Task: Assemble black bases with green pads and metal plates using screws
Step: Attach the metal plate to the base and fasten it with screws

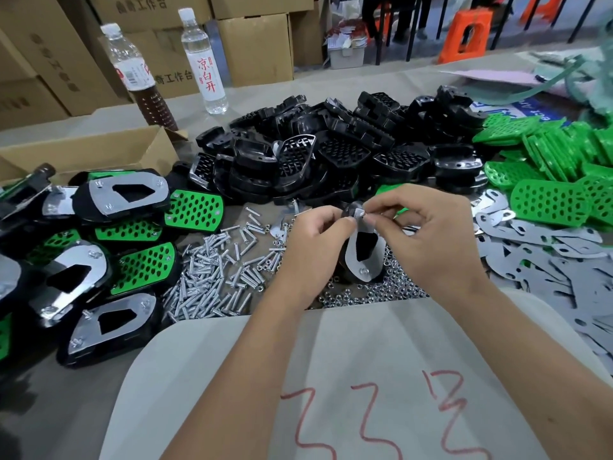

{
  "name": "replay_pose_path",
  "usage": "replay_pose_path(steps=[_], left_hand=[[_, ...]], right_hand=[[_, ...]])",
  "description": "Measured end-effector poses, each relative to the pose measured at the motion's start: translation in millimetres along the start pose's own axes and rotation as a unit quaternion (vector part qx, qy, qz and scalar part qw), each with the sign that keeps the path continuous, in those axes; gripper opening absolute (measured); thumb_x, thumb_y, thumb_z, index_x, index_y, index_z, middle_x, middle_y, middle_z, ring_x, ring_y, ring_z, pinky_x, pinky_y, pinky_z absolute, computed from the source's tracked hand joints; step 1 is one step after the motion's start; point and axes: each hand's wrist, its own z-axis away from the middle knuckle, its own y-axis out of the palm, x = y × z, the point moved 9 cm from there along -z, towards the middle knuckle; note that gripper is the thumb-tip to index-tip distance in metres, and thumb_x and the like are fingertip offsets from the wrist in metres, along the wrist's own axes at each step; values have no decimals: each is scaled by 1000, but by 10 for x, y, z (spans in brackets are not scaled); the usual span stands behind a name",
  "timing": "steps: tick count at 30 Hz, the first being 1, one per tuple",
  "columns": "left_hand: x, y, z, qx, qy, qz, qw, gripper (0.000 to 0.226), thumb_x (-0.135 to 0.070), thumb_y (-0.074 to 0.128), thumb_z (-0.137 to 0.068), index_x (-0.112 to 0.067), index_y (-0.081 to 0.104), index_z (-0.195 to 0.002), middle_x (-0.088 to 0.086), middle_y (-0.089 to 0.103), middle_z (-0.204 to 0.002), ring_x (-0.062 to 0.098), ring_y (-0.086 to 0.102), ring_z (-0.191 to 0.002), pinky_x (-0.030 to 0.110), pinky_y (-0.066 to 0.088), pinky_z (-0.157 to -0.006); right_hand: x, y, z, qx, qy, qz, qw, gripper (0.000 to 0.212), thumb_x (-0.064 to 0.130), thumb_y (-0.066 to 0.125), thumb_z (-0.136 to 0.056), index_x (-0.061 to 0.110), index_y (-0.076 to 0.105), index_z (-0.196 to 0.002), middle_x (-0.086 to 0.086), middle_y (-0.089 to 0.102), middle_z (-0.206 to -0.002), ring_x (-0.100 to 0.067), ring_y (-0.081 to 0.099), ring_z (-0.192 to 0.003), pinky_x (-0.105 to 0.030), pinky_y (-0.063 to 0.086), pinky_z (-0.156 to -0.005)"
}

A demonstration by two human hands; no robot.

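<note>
Pinching the top of a metal plate between them, both hands, left hand and right hand, are gripping the upright black base.

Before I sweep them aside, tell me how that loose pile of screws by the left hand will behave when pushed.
The screws look like small bare-metal cylinders, so they would probably roll and scatter rather than slide together. They lie loose and crisscrossed, so a push likely spreads them toward the nuts. Each seems light and stiff.

Bare forearms, no sleeves; pale grey apron with red handwritten marks.
</note>
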Motion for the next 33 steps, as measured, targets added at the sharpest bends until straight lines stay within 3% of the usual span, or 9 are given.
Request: replay_pose_path(steps=[4, 8, 16, 20, 26, 30, 33], left_hand=[[-30, -5, 27, -7, 9, -7, 1000, 31, -27, 59, -84, 0, 51, -71, 5, 36, -67, 17, 32, -65, 34, 26, -60], [-45, 5, 31, -6, 25, -13, 1000, 34, -22, 56, -84, 9, 45, -75, 9, 34, -69, 20, 30, -67, 38, 25, -63], [-75, 16, 42, 2, 39, -16, 999, 36, -22, 55, -85, 13, 50, -81, 10, 39, -71, 21, 33, -68, 38, 27, -63], [-65, 12, 36, 1, 36, -12, 999, 34, -23, 56, -84, 10, 48, -78, 9, 37, -69, 21, 32, -68, 37, 26, -63], [-67, 12, 40, 1, 34, -17, 999, 22, -22, 57, -84, -10, 50, -68, -1, 36, -63, 17, 33, -64, 35, 26, -61], [-70, 16, 43, -2, 34, -17, 999, 31, -23, 56, -84, 5, 50, -73, 5, 38, -66, 19, 33, -66, 37, 27, -63], [-73, 14, 40, -2, 34, -20, 999, 26, -24, 57, -84, -4, 49, -68, 0, 37, -63, 17, 33, -64, 35, 26, -62]], right_hand=[[-35, 28, -16, 24, 24, -3, 999, 15, -2, 80, -83, 11, 80, -89, 2, 75, -86, -17, 67, -79, -42, 59, -70], [-150, 41, -3, 34, 74, -49, 995, 13, -2, 82, -82, 9, 78, -87, -2, 73, -83, -17, 66, -75, -46, 59, -70], [-220, 45, 11, 18, 75, -120, 990, 16, 0, 83, -83, 13, 77, -89, 3, 74, -81, -10, 65, -71, -24, 54, -68], [-195, 80, 6, 36, 49, -112, 992, 15, 2, 84, -82, 14, 78, -88, 4, 75, -84, -17, 69, -77, -34, 55, -74], [-181, 93, 12, 43, 29, -100, 994, 13, 3, 83, -84, 14, 79, -89, 5, 75, -86, -20, 68, -78, -27, 52, -75], [-170, 57, 17, 18, 21, -120, 992, 12, 2, 81, -85, 13, 78, -91, 3, 76, -86, -23, 72, -81, -37, 57, -75], [-144, 42, 10, 7, 2, -102, 995, 12, 2, 81, -85, 13, 79, -91, 3, 76, -86, -22, 72, -82, -39, 58, -76]])
